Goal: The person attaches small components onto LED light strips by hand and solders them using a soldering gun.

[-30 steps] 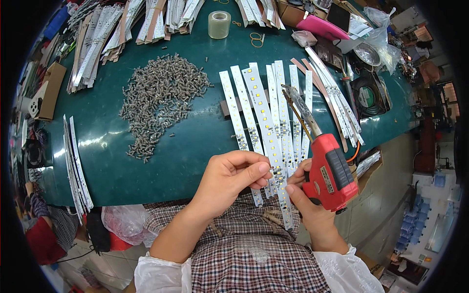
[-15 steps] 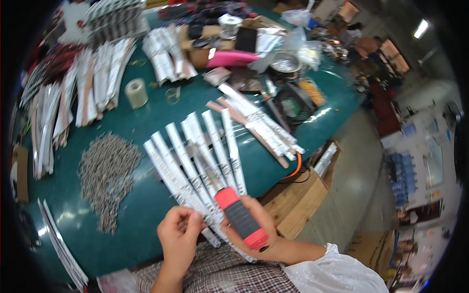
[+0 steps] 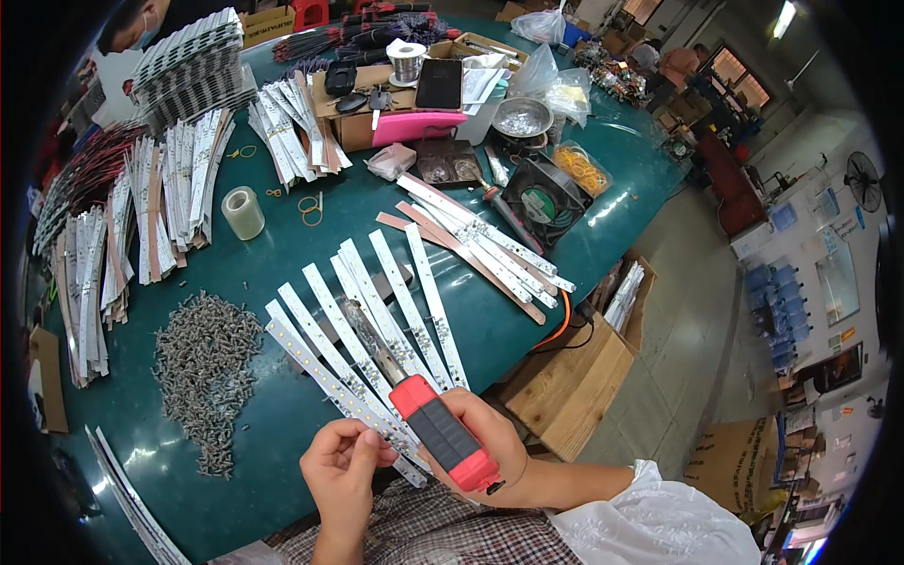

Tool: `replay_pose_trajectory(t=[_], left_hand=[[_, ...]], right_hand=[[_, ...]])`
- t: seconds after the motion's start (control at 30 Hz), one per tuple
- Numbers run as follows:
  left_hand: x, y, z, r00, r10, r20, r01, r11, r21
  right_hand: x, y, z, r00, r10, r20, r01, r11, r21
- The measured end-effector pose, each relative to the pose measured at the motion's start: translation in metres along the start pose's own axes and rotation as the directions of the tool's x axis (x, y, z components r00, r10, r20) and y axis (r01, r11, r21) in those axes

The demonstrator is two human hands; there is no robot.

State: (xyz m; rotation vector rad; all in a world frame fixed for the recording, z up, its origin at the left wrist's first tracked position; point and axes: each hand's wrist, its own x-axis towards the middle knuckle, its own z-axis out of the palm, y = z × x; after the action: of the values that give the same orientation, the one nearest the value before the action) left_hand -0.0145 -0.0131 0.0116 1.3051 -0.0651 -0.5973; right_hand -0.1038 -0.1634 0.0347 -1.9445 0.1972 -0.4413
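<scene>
My right hand (image 3: pixel 492 426) is wrapped round the boxy handle of a red-and-black tool (image 3: pixel 443 428). The tool's long, brown-stained metal shaft points away over several white LED strips (image 3: pixel 377 282) fanned out on the green table. Just left of the handle, my left hand (image 3: pixel 341 468) is closed, thumb and forefinger pinched beside the strips' near ends. Whatever those fingertips hold, if anything, is too small or hidden to tell. A pile of small grey metal-tipped parts (image 3: pixel 202 367) lies farther left.
More strip bundles (image 3: pixel 193 179) and a tape roll (image 3: pixel 243 213) lie at the far left. Toward the back right are loose strips (image 3: pixel 490 250), a black fan (image 3: pixel 546 200), a metal bowl (image 3: pixel 523 118) and a pink object (image 3: pixel 414 128). A wooden box (image 3: pixel 565 377) stands beside the table edge.
The whole view has shifted slightly and is sharper. Both hands keep nearly the same pose, with the tool still in my right hand over the strips.
</scene>
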Motion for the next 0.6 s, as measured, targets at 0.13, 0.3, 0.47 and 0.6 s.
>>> replay_pose_trajectory(t=[0.13,0.3,0.47,0.6], left_hand=[[-0.002,0.0,0.0,1.0,0.009,0.01,-0.009,1.0,-0.007],[-0.001,-0.001,-0.005,1.0,-0.018,0.013,0.018,1.0,-0.022],[0.015,0.005,-0.029,0.993,0.023,-0.112,-0.007,0.989,0.147],[0.03,0.007,-0.059,0.991,-0.024,-0.135,0.058,0.964,0.259]], right_hand=[[0.0,-0.003,-0.001,1.0,0.013,-0.002,-0.013,1.0,0.002],[-0.003,-0.003,0.003,1.0,0.027,-0.015,-0.027,0.999,-0.038],[-0.007,-0.004,-0.006,0.982,0.186,0.015,-0.187,0.979,0.084],[-0.026,0.005,-0.019,0.942,0.333,-0.046,-0.327,0.939,0.11]])
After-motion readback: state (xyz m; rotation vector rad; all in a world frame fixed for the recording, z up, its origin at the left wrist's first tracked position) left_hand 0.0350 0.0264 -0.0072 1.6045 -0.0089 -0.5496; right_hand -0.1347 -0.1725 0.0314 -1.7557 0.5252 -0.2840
